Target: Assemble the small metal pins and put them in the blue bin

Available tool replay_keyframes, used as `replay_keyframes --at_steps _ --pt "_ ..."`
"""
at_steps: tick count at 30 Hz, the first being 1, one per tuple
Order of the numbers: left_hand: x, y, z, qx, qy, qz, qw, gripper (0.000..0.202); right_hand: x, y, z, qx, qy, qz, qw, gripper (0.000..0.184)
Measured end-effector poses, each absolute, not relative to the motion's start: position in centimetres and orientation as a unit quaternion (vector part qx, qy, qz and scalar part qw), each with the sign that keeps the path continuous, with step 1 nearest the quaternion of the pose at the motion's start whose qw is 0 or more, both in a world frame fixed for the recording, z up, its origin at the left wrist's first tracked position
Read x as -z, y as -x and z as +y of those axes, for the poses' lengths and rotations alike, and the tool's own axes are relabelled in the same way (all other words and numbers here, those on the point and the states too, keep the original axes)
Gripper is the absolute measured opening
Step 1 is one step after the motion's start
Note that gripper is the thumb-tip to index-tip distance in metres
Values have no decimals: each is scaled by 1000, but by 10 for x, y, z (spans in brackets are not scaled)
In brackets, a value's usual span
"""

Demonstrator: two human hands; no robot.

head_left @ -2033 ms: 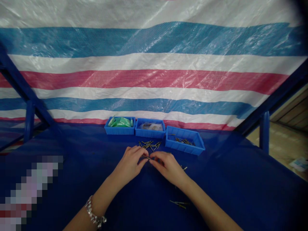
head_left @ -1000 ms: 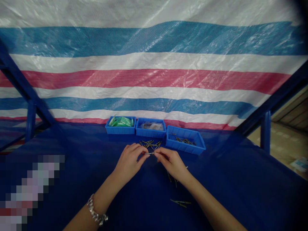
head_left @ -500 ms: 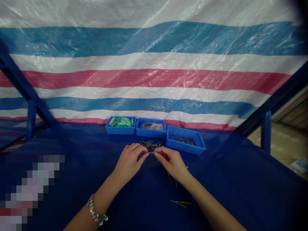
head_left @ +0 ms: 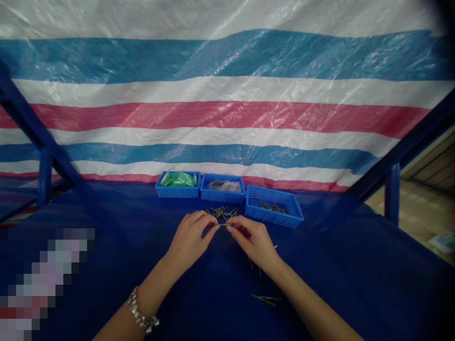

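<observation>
My left hand (head_left: 189,241) and my right hand (head_left: 253,240) meet in front of me, with fingertips pinching the two ends of a thin metal pin (head_left: 222,225) held level above the blue cloth. Just beyond my fingers lies a loose pile of similar pins (head_left: 222,213). A few more pins (head_left: 266,299) lie on the cloth nearer me. Others (head_left: 254,265) sit partly hidden under my right hand. A chain bracelet (head_left: 143,316) circles my left wrist.
Three blue plastic crates stand in a row at the far side: one with green packets (head_left: 177,185), one with a clear bag (head_left: 222,188), one with pins (head_left: 273,206). Blue cloth (head_left: 337,265) covers the table. A striped tarpaulin (head_left: 227,118) and blue metal posts (head_left: 392,194) stand behind.
Since the oldest frame, both hands have risen towards the crates, lifting the pin with them. Over the last half second, my right hand has shifted slightly left, closer to my left.
</observation>
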State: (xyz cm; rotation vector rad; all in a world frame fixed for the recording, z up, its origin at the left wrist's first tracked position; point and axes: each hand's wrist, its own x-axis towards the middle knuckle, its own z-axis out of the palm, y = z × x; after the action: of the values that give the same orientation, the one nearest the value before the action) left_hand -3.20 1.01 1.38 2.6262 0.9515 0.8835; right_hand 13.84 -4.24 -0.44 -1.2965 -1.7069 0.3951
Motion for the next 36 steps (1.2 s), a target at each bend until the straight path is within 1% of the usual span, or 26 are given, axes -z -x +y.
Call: replay_keyframes --at_steps 10,17,27,36 --pt "-15 30 9 -270 -903 309 130 11 -3 -134 -48 -133 522 -705 462 15" --pt "-18 30 8 -249 -903 319 142 11 2 -138 -45 -124 541 -720 416 15" --pt "-18 32 7 -245 -908 304 150 12 3 -140 -42 -148 551 -724 388 12" --pt "-17 32 8 -242 -907 312 143 11 2 -142 -42 -123 534 -724 419 13"
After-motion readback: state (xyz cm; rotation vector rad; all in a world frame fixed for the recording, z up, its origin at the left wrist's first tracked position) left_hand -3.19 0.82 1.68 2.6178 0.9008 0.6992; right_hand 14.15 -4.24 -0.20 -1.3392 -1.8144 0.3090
